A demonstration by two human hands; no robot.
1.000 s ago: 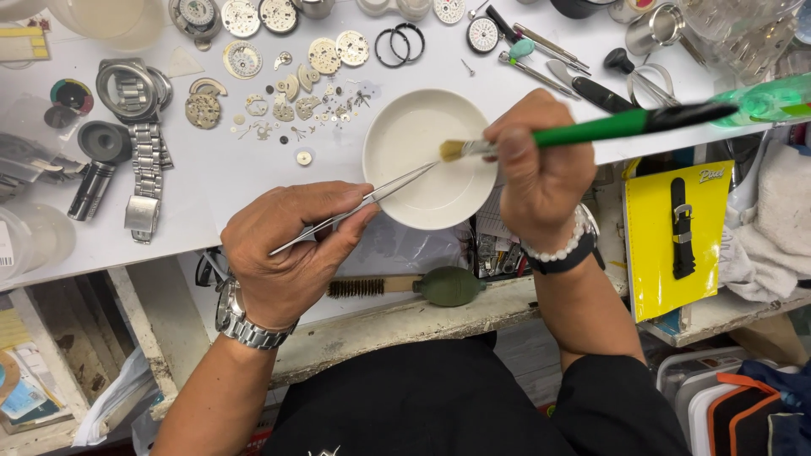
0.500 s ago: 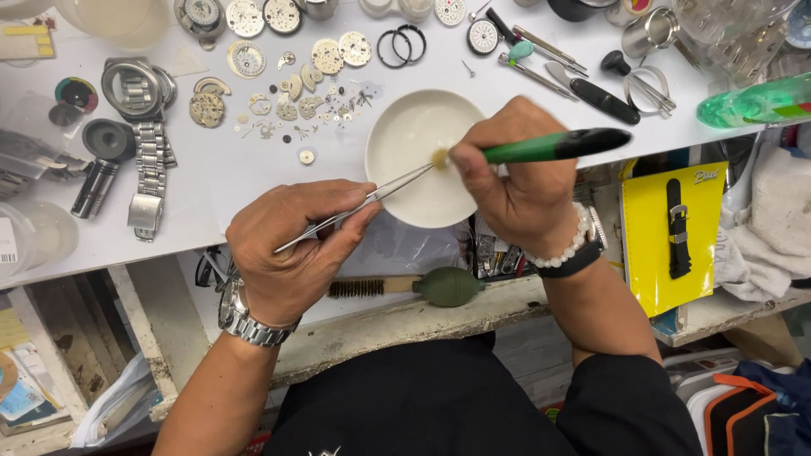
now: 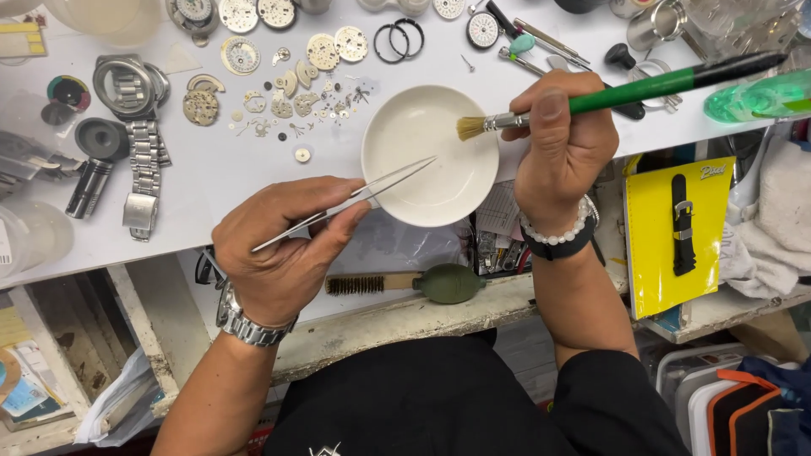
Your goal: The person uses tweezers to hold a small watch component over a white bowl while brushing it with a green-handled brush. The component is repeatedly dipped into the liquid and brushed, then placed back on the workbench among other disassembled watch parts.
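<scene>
Here, at the centre of the frame, the left hand (image 3: 283, 245) pinches steel tweezers (image 3: 346, 203), tips poised over the white bowl (image 3: 431, 156); whether they hold a part is too small to tell. The right hand (image 3: 562, 148) grips a green-handled brush (image 3: 625, 93), bristles over the bowl's upper right rim. A firm stroke could flick a tiny piece out among the loose watch parts (image 3: 296, 93) at upper left, where it could get lost.

The left hand (image 3: 283, 245) is closed in a pinch, its forearm angled up from lower left. The right hand (image 3: 562, 143) is curled in a grip, wrist straight.
</scene>
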